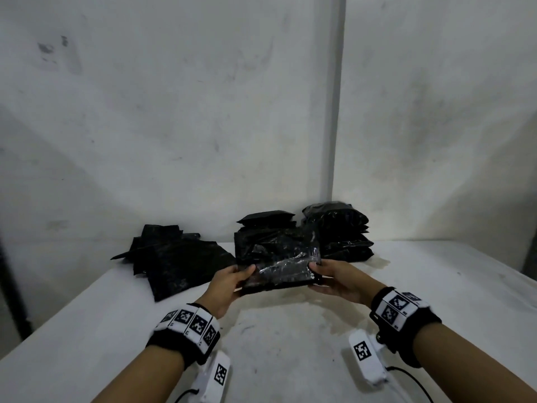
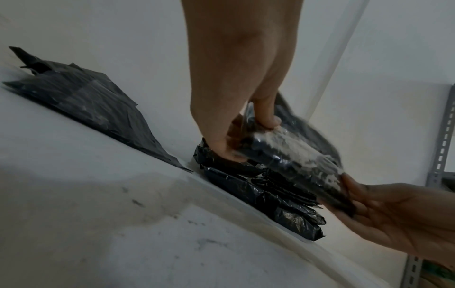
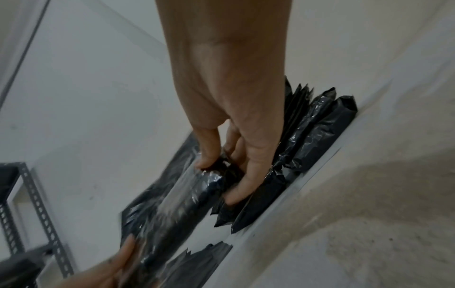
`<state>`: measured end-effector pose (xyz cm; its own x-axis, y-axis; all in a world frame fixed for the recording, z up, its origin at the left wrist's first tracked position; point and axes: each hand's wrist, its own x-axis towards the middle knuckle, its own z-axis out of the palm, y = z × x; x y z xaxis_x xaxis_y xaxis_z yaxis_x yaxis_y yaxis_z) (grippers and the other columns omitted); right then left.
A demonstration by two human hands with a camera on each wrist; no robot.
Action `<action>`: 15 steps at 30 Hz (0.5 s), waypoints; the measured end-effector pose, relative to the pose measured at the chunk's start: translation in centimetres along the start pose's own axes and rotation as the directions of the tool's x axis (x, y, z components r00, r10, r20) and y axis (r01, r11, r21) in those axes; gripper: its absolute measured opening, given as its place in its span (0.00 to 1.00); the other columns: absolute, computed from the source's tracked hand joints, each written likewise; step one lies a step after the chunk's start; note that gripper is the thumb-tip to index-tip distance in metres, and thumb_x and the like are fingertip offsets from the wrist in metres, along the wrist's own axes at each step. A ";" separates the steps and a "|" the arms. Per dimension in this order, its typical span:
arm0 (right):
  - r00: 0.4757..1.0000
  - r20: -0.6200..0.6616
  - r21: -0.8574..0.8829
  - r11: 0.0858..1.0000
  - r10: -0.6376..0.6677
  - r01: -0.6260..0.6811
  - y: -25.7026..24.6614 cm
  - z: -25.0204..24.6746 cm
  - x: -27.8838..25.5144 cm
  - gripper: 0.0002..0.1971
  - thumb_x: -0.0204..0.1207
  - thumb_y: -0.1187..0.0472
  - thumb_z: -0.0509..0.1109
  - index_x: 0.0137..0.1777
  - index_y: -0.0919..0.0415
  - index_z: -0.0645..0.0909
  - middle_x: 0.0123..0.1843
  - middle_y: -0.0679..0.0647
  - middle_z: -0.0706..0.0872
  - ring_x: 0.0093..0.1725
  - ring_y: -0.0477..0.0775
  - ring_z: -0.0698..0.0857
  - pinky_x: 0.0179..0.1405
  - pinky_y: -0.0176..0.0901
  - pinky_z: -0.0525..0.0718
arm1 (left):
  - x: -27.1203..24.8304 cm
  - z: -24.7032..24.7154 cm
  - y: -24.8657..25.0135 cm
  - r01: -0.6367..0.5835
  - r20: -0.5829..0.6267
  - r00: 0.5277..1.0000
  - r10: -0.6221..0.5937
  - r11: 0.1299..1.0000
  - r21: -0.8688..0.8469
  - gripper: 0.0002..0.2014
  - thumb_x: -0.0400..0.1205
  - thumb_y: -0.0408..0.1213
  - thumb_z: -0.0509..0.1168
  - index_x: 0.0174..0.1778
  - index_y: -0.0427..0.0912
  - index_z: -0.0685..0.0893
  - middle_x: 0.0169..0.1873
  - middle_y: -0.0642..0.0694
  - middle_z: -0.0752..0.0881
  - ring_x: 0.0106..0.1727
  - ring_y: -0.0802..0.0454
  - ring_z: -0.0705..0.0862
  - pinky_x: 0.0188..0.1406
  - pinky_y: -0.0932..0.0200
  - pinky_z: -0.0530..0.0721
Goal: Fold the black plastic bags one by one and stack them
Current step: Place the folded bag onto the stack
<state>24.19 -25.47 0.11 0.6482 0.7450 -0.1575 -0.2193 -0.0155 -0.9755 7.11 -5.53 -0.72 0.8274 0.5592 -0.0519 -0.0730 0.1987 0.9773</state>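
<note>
I hold a shiny black plastic bag (image 1: 279, 266) above the white table (image 1: 279, 344), partly folded, its far part hanging open behind the fold. My left hand (image 1: 232, 282) pinches its left end (image 2: 248, 140) between thumb and fingers. My right hand (image 1: 334, 276) grips its right end (image 3: 216, 175) the same way. Flat unfolded bags (image 1: 174, 257) lie in a loose pile at the left by the wall. A stack of folded bags (image 1: 340, 231) stands at the right rear, with another folded stack (image 1: 266, 219) behind the held bag.
A white wall (image 1: 174, 112) runs close behind the piles, with a vertical corner strip (image 1: 337, 112). A grey perforated metal shelf frame (image 2: 440, 148) stands off to the side. The table's left edge (image 1: 58, 321) drops away.
</note>
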 end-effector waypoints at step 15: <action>0.849 0.103 -0.693 0.575 -0.518 0.435 -0.6 5.3 3.3 0.42 0.58 0.32 0.79 0.75 0.31 0.69 0.78 0.39 0.60 0.74 0.41 0.64 0.74 0.44 0.68 | 4.4 -2.5 0.8 0.056 -0.155 0.985 -0.079 0.988 -0.147 0.10 0.78 0.34 0.71 0.49 0.29 0.85 0.42 0.37 0.88 0.41 0.46 0.86 0.36 0.59 0.89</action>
<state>22.63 -19.47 0.95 0.5887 0.7094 0.3876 0.6615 -0.1473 -0.7353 9.34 -0.91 -0.72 0.7340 0.6600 -0.1600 -0.1076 0.3456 0.9322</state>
